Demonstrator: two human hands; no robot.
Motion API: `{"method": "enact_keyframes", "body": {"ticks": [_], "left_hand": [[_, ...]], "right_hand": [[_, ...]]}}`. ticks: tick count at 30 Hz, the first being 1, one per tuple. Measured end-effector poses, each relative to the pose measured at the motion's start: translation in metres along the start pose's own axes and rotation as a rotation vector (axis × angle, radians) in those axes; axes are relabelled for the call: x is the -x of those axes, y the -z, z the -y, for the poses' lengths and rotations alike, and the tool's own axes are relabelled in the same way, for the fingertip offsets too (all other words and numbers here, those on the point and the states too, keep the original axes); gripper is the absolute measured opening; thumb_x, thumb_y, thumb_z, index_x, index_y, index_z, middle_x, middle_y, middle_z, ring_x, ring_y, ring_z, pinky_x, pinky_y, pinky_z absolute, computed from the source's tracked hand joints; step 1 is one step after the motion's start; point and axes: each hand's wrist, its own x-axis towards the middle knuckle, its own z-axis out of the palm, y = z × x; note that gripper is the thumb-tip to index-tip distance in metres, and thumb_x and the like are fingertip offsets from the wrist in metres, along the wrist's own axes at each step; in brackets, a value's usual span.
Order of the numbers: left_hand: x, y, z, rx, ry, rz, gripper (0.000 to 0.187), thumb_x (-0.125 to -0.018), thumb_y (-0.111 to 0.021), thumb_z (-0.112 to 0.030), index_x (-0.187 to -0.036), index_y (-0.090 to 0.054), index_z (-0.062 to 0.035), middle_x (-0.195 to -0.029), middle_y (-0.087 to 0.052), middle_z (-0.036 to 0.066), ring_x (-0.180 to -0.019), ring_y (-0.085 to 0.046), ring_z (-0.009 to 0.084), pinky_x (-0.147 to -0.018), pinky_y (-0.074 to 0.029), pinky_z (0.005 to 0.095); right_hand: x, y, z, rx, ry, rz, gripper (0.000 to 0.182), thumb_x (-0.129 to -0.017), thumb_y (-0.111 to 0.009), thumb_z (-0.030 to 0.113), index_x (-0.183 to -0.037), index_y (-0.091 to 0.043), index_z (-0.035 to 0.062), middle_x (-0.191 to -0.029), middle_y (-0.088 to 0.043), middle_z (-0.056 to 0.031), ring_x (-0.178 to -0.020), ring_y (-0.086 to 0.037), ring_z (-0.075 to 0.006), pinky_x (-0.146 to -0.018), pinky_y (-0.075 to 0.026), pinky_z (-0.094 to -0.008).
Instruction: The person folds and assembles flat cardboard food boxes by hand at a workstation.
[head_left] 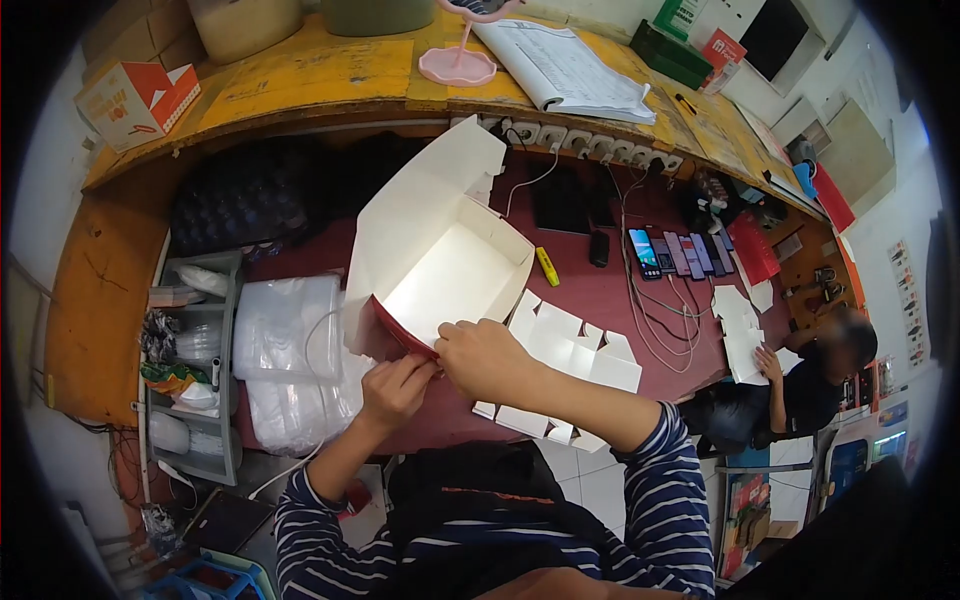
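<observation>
A part-folded cardboard box [455, 265], white inside and red outside, stands tilted with its tall lid flap raised. My left hand [398, 388] pinches the box's near lower edge at the red corner. Just right of it, my right hand [480, 358] has its fingers curled over the same near edge. Flat white box blanks [575, 365] with cut slots lie on the red tabletop [450, 430], under and beyond my right forearm. A yellow highlighter [547, 266] lies right of the box.
Clear plastic bags [290, 330] are stacked at the left beside a grey tray rack [232, 400]. Several phones [680, 254] and white cables lie at the right. Another person [815, 375] sits there with a hand on a white blank [738, 330]. A yellow shelf [340, 80] runs across the back.
</observation>
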Motion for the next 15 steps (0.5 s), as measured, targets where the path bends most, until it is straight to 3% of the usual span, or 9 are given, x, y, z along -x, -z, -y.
{"method": "enact_keyframes", "body": {"ticks": [4,7,9,12,15], "left_hand": [[-0.003,0.001,0.001,0.024,-0.023,0.016,0.014,-0.058,-0.061,-0.002,-0.071,-0.057,-0.0044,-0.068,-0.054,0.005,-0.047,-0.049,0.0186,-0.042,-0.038,0.0280],[-0.005,0.002,0.008,0.045,-0.010,0.004,0.013,-0.058,-0.061,-0.002,-0.070,-0.056,-0.0042,-0.067,-0.054,0.005,-0.047,-0.049,0.0192,-0.042,-0.037,0.0282],[-0.003,0.003,0.010,0.052,-0.007,0.007,0.012,-0.058,-0.061,-0.001,-0.069,-0.055,-0.0041,-0.067,-0.053,0.006,-0.047,-0.049,0.0195,-0.042,-0.037,0.0281],[-0.001,0.003,0.007,0.055,-0.031,0.031,0.012,-0.059,-0.061,-0.003,-0.068,-0.055,-0.0041,-0.066,-0.053,0.006,-0.048,-0.050,0.0198,-0.043,-0.038,0.0283],[0.002,-0.004,0.004,0.061,-0.092,0.043,0.011,-0.059,-0.062,-0.004,-0.067,-0.055,-0.0039,-0.066,-0.053,0.006,-0.048,-0.050,0.0200,-0.043,-0.039,0.0293]], "right_hand": [[-0.003,-0.002,0.000,-0.036,-0.062,0.059,0.012,-0.063,-0.055,0.011,-0.065,-0.055,-0.0003,-0.068,-0.052,-0.0139,-0.063,-0.055,-0.0277,-0.052,-0.045,-0.0356],[-0.007,-0.005,0.004,-0.072,-0.079,-0.032,0.012,-0.062,-0.053,0.011,-0.064,-0.054,-0.0006,-0.068,-0.051,-0.0155,-0.062,-0.055,-0.0282,-0.051,-0.045,-0.0369],[-0.008,-0.009,0.006,-0.047,-0.096,0.030,0.012,-0.070,-0.050,0.012,-0.067,-0.051,0.0006,-0.070,-0.052,-0.0149,-0.066,-0.056,-0.0288,-0.055,-0.045,-0.0372],[-0.010,-0.001,0.002,-0.050,-0.045,0.173,0.014,-0.072,-0.047,0.014,-0.069,-0.051,0.0000,-0.068,-0.055,-0.0154,-0.063,-0.056,-0.0301,-0.055,-0.045,-0.0376],[-0.029,0.007,0.007,-0.156,-0.227,-0.007,0.015,-0.071,-0.046,0.012,-0.067,-0.053,-0.0006,-0.064,-0.056,-0.0152,-0.059,-0.057,-0.0303,-0.053,-0.046,-0.0372]]}}
